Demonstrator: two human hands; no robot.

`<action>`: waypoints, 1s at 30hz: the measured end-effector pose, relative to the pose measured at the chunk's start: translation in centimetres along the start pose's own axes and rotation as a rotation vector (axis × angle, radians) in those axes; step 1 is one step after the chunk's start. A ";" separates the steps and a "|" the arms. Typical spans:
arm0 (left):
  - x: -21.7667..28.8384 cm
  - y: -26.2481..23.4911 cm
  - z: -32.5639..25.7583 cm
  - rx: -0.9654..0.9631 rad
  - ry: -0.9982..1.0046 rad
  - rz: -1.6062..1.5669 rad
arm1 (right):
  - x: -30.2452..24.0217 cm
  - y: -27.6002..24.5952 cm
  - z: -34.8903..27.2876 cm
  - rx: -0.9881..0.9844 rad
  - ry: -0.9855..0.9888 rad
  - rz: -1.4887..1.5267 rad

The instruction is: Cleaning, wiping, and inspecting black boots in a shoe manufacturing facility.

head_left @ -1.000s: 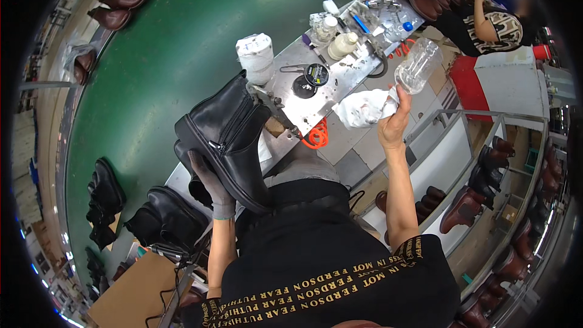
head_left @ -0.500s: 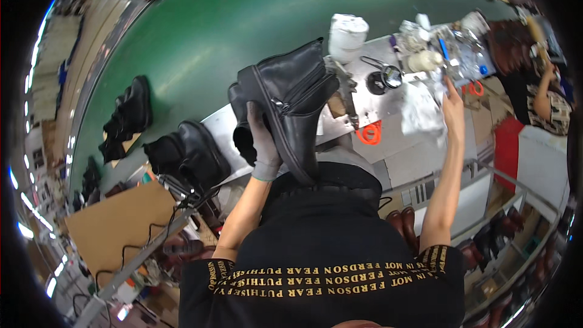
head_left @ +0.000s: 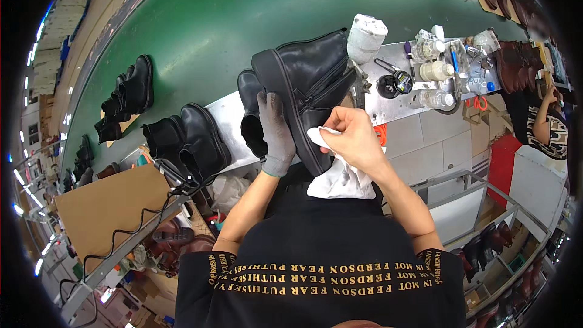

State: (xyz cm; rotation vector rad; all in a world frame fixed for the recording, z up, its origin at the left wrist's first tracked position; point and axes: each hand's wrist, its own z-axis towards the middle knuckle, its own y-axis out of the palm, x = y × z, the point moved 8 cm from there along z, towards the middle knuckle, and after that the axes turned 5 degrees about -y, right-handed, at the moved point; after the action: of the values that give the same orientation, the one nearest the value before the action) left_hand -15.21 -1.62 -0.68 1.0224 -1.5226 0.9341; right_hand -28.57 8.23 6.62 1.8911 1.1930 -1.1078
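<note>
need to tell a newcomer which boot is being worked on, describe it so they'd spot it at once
On the grey workbench by the green floor, find the person's hands. The black boot is raised, gripped by the gloved left hand, the right hand pressing a white cloth on it. Other boots rest untouched.

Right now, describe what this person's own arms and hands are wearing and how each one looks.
The left hand wears a grey knit work glove with a greenish cuff at the wrist; the forearm above it is uncovered. The right hand is ungloved, its forearm uncovered too. Both arms emerge from short black sleeves of a black top, with a band of gold lettering running across them.
</note>
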 end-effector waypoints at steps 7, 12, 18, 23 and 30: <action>3.4 0.6 -1.7 0.033 0.308 0.533 | 1.2 0.2 -0.4 -0.128 0.082 -0.073; 3.9 1.3 -1.4 0.019 0.437 0.624 | 3.0 0.3 -1.8 -0.370 0.170 -0.112; 4.1 1.1 -2.0 0.051 0.535 0.616 | 0.5 0.2 0.2 -0.103 0.048 0.032; 2.8 1.5 -1.4 -0.014 0.367 0.760 | 1.1 0.7 -0.4 -0.140 0.095 -0.008; 2.9 0.8 -1.7 0.061 0.435 0.693 | 1.2 0.6 -0.9 -0.210 0.127 -0.052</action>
State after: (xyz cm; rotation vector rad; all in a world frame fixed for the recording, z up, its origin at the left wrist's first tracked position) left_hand -15.73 -0.15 2.39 0.2698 -1.4854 1.5707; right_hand -27.48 9.20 5.96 1.7987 1.3795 -0.8619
